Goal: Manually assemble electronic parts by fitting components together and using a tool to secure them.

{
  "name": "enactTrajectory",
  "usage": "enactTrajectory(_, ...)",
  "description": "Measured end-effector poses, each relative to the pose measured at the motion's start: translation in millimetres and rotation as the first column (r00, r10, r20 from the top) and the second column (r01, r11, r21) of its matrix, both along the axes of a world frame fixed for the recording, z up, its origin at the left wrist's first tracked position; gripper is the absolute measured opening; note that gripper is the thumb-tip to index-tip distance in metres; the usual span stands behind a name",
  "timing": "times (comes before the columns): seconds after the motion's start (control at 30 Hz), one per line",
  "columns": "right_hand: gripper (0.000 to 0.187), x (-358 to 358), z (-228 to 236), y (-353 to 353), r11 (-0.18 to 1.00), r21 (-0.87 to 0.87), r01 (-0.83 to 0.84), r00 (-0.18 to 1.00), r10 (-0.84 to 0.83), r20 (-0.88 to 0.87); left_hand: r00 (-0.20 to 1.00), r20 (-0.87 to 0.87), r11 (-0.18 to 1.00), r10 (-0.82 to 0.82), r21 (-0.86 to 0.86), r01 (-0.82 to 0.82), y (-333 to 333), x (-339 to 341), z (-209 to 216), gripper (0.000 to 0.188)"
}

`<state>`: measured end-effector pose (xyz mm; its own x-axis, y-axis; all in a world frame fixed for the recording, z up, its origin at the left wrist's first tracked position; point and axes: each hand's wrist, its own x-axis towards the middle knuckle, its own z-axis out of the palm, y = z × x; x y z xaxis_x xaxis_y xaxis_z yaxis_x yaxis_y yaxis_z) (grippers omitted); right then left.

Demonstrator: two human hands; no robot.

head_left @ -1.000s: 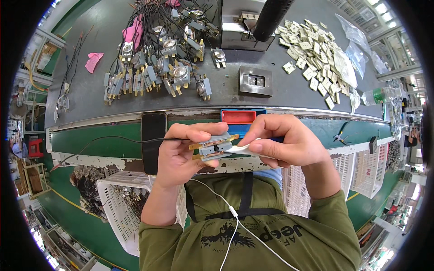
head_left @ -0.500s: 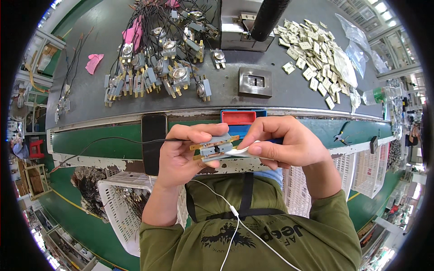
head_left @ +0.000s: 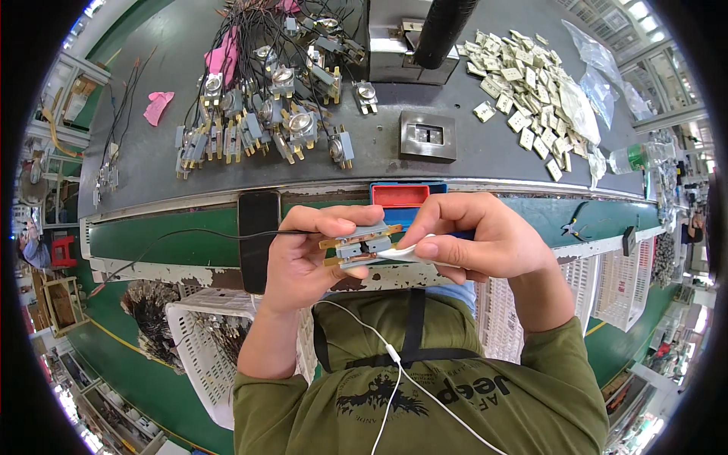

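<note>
Green floor [head_left: 140, 383] surrounds a dark grey table [head_left: 493, 155]. Before its near edge, the person's left hand [head_left: 299, 262] grips a grey block [head_left: 350, 251]; the right hand [head_left: 485, 244] pinches a white strip [head_left: 406, 254] at the block's right side. The block's long axis runs left-right, brass prongs [head_left: 394, 229] pointing both ways.

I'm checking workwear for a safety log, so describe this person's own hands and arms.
Both the left hand and right hand are bare: no gloves, and no rings show on the visible fingers. No watch or bracelet shows. The olive-green T-shirt has short, plain sleeves, leaving the forearms uncovered.
</note>
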<state>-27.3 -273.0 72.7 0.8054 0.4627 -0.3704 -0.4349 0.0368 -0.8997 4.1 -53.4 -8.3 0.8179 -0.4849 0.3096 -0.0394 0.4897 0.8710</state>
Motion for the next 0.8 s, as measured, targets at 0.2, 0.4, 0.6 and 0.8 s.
enactTrajectory(0.2, 0.014, -1, -9, 0, 0.999, 0.042, -0.004, 0.999, 0.002, 0.054, 1.000, -0.012, 1.000, -0.006, 0.013, 0.006, 0, 0, 3, 0.051)
enactTrajectory(0.4, 0.015, 0, -5, 9, 0.997, -0.046, 0.059, 0.995, -0.056, 0.077, 0.999, 0.022, 0.999, -0.050, 0.016, 0.050, 2, 1, 7, 0.048)
enactTrajectory(0.6, 0.021, -11, -44, -37, 0.934, 0.123, 0.336, 0.903, -0.356, 0.239, 0.913, 0.267, 0.945, 0.308, 0.023, -0.326, 101, 7, 21, 0.031)
enactTrajectory(0.8, 0.016, -4, -81, -48, 0.844, 0.232, 0.483, 0.847, -0.517, 0.121, 0.032, 0.043, 0.021, 0.999, 0.238, -0.971, 374, -65, -50, 0.025)
